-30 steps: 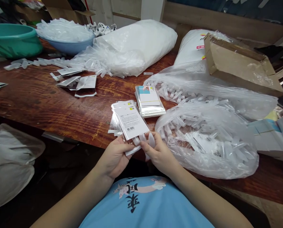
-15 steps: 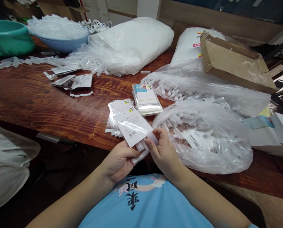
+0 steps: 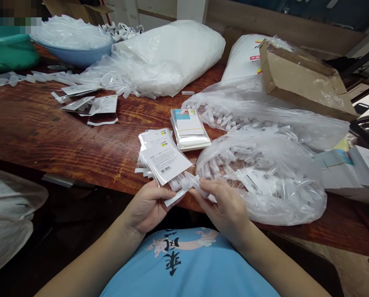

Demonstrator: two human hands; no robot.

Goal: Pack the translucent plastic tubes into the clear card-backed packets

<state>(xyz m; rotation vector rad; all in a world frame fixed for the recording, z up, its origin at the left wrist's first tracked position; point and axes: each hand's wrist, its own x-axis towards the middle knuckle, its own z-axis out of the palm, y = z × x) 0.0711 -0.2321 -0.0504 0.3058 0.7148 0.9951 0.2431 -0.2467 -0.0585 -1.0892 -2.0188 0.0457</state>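
My left hand [image 3: 150, 205] is closed on the lower edge of a clear plastic packet with a white printed card [image 3: 166, 160] in it. Translucent plastic pieces [image 3: 180, 181] show at its near end, beside a white strip. My right hand [image 3: 224, 204] pinches a translucent plastic piece [image 3: 203, 190] at the packet's right corner; its fingertips are partly hidden. Under the packet's far end lie several similar packets [image 3: 155, 136]. A stack of clear sleeves with a blue and white card [image 3: 190, 130] sits just beyond. To the right spreads an open clear bag [image 3: 283, 212] of loose translucent pieces.
Filled packets [image 3: 102, 106] lie on the wooden table [image 3: 26, 128] at left. Behind them are a green basin [image 3: 11, 53], a heaped blue bowl [image 3: 79, 57] and a large white bag [image 3: 184, 45]. A cardboard tray [image 3: 305, 78] rests at the back right, above boxed cards [image 3: 339, 169].
My right hand has shifted right and slightly down, away from the card. More of the plastic pieces at the packet's near end now shows. My left hand still grips the packet.
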